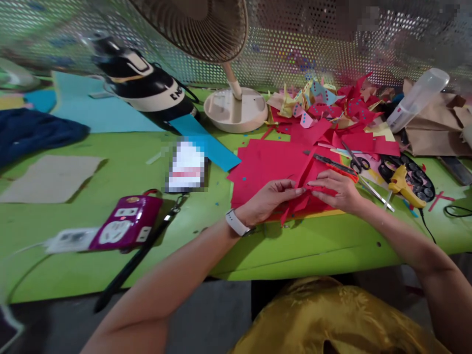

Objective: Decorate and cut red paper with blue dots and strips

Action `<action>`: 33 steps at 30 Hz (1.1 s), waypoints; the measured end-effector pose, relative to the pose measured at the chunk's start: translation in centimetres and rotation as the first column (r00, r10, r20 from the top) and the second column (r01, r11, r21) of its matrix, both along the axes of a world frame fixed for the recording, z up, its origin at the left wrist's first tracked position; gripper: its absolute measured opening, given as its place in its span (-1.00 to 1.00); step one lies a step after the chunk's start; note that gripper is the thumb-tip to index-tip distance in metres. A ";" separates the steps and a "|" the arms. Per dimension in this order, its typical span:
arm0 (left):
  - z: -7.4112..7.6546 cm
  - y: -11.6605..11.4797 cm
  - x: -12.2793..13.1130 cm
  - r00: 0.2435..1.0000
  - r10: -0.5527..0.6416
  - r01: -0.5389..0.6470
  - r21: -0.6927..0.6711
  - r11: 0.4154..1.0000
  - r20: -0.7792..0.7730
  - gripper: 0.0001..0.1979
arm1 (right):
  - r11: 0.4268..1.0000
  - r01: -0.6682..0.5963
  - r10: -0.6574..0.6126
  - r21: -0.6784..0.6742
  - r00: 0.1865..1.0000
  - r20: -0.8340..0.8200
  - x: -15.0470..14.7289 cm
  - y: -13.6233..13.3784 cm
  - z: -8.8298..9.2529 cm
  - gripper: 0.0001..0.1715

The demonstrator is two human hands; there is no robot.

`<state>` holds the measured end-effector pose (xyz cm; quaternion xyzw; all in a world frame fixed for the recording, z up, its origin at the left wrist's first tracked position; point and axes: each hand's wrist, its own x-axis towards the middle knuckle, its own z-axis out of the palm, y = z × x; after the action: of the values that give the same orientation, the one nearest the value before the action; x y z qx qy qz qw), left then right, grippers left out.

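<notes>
My left hand (269,199) and my right hand (337,191) meet over a folded piece of red paper (308,177) on the green table (147,162). Both hands pinch its edge, fingertips almost touching. A white watch (236,222) is on my left wrist. Under the piece lies a stack of red paper sheets (265,164). Red-handled scissors (337,167) rest just beyond my right hand.
A second pair of scissors (356,160), a yellow glue gun (405,184) and folded paper shapes (332,103) sit right. A fan base (236,110), a black-and-white bottle (147,86), blue paper (206,140), a purple power strip (125,226) and brown card (51,178) lie left.
</notes>
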<state>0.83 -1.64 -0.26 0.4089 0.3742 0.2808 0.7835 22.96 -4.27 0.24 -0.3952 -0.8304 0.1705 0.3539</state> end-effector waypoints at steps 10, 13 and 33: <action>0.1 -0.1 0.0 0.994 0.000 0.007 0.068 0.998 -0.111 -0.58 | 0.998 -0.059 0.057 -0.019 0.993 -0.108 0.0 0.1 -0.4 -0.76; -0.1 -0.2 0.0 0.992 0.000 0.015 0.124 0.992 -0.127 -0.62 | 0.996 -0.089 0.090 0.015 0.988 -0.129 0.0 0.1 -0.6 -0.78; -0.8 -0.9 1.3 0.992 0.116 -0.104 0.211 0.972 -0.043 -0.58 | 0.867 0.171 -0.221 -0.467 0.974 -0.053 -2.5 -0.9 -0.1 -0.64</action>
<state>2.16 -2.58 -1.09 0.4749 0.3863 0.3499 0.7091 20.41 -5.22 0.14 -0.5405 -0.7021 0.3457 0.3087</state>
